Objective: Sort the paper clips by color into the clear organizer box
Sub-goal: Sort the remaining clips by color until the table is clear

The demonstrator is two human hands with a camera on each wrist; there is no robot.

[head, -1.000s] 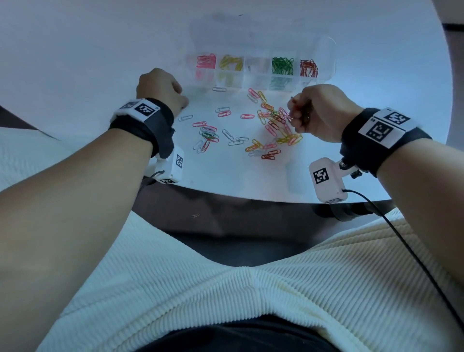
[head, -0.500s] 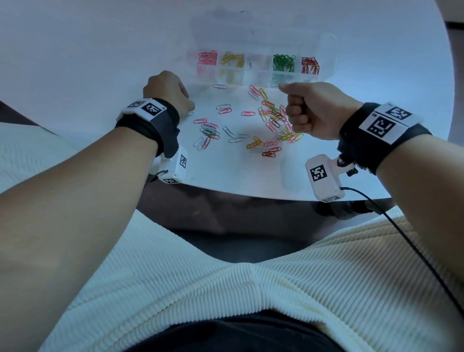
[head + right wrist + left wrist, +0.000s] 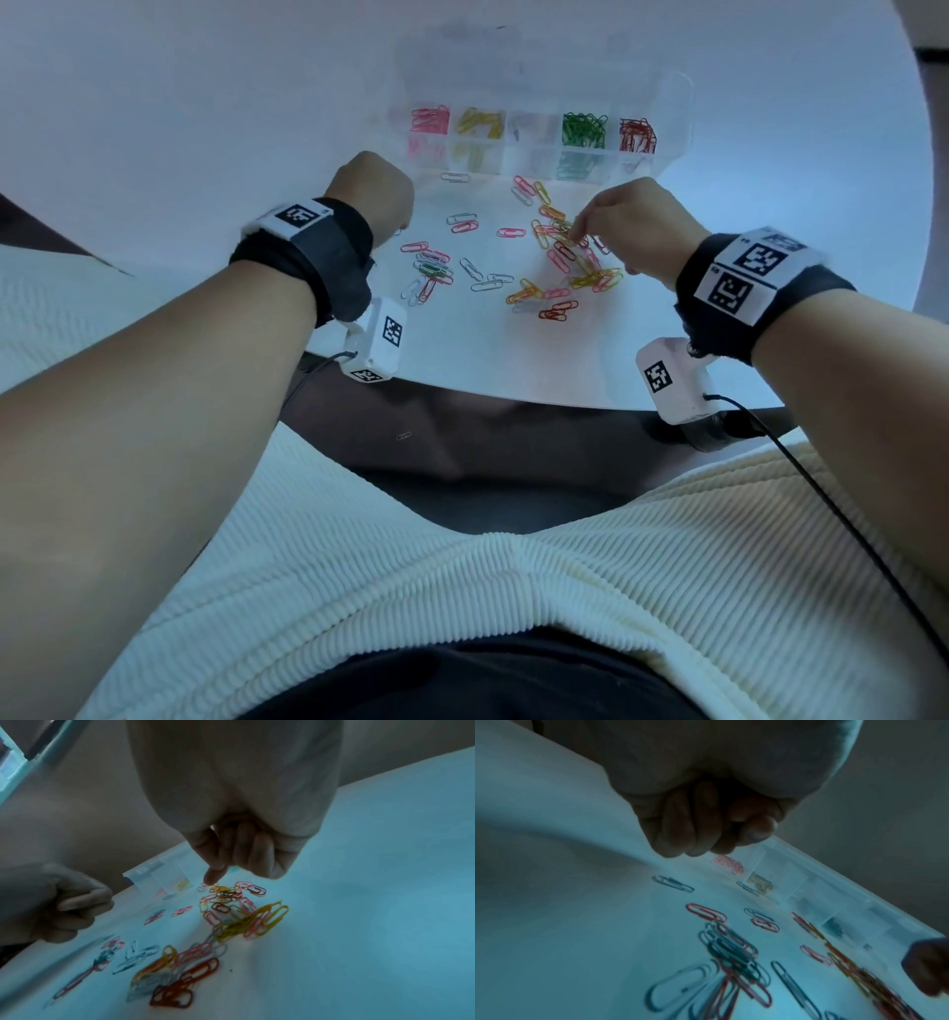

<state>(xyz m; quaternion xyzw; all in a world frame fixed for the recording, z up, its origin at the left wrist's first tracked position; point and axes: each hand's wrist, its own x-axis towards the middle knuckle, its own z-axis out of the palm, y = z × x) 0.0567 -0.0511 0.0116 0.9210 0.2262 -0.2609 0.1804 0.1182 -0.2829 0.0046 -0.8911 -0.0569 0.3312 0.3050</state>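
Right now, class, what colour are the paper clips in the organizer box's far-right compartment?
Red. The far-right compartment's clips in the clear organizer box show best in the head view.

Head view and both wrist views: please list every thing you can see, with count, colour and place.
box: one, clear, far side of table, five filled compartments: pink, yellow, pale, green, red clips
loose clips: many, mixed colours, on table before the box
fallen clip: one, on dark floor below table edge
table: one, white, round
left hand: fingers curled, near the box's left end
right hand: fingertips down in the loose clips
wrist cameras: two, white, under the wrists
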